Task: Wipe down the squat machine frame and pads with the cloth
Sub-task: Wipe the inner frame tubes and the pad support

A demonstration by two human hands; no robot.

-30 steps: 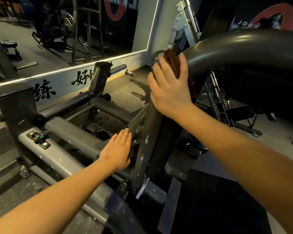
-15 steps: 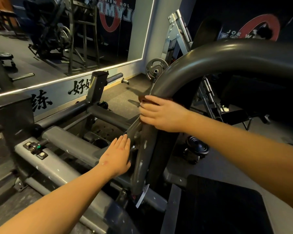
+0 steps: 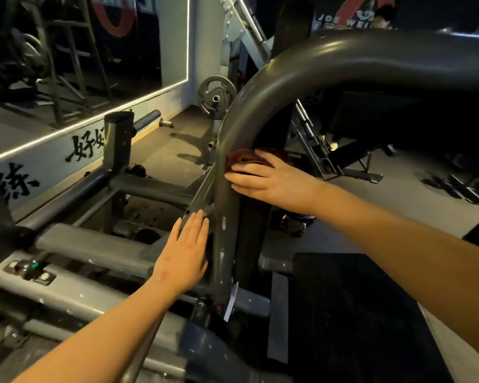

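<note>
Our right grip (image 3: 271, 182) lies flat with its fingers (image 3: 246, 175) stretched out, pressing a dark red cloth (image 3: 246, 158) against the inner side of the squat machine's curved tube (image 3: 343, 59), just where the bend straightens into the upright leg (image 3: 223, 230). We cannot see the thumb, and no visible finger curls round the cloth. It sits bunched between hand and metal, with a fold of it showing above the fingers.

Our left grip (image 3: 183, 255) is spread flat as well and holds nothing. Its fingers are straight and close together, laid against the lower end of the thin slanted bar (image 3: 202, 189) where that bar meets the upright leg. Pale chips speckle the grey paint of the leg beside this hand.

Below our left forearm run the long grey rails (image 3: 80, 291) of the base, and a small latch (image 3: 33, 266) with a green spot sits on the nearer one. A black textured mat (image 3: 357, 313) lies at the lower right, under our right forearm. Behind the curved tube a weight plate (image 3: 217, 96) hangs on a short stand, near the wall. A large mirror (image 3: 67, 64) with a lit edge fills the upper left, with black brush lettering (image 3: 86, 147) painted on the wall beneath it
</note>
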